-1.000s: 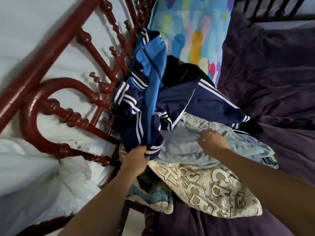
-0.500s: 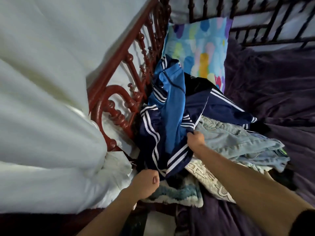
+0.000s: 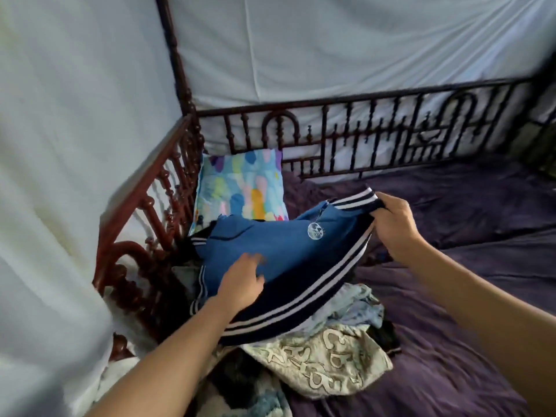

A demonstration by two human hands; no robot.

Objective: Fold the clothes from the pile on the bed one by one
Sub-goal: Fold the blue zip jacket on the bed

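Observation:
A blue jacket [image 3: 279,245] with navy sides and white stripes is lifted above the clothes pile [image 3: 328,353] at the bed's left end. My right hand [image 3: 391,224] grips its striped hem at the upper right. My left hand [image 3: 240,284] reaches onto the blue front near its lower left edge, blurred, fingers extended; whether it holds cloth is unclear. Under the jacket lie light blue denim [image 3: 358,308] and a beige cloth with letter print [image 3: 322,365].
A colourful pillow [image 3: 240,188] leans in the corner against the carved wooden bed rails [image 3: 391,136]. A purple sheet [image 3: 466,266] covers the mattress to the right. Pale netting hangs on the left and behind the rails.
The jacket has been pulled up off the pile and spread sideways. My right hand moved up and right with its hem; my left hand moved onto the blue front. The view tilted upward.

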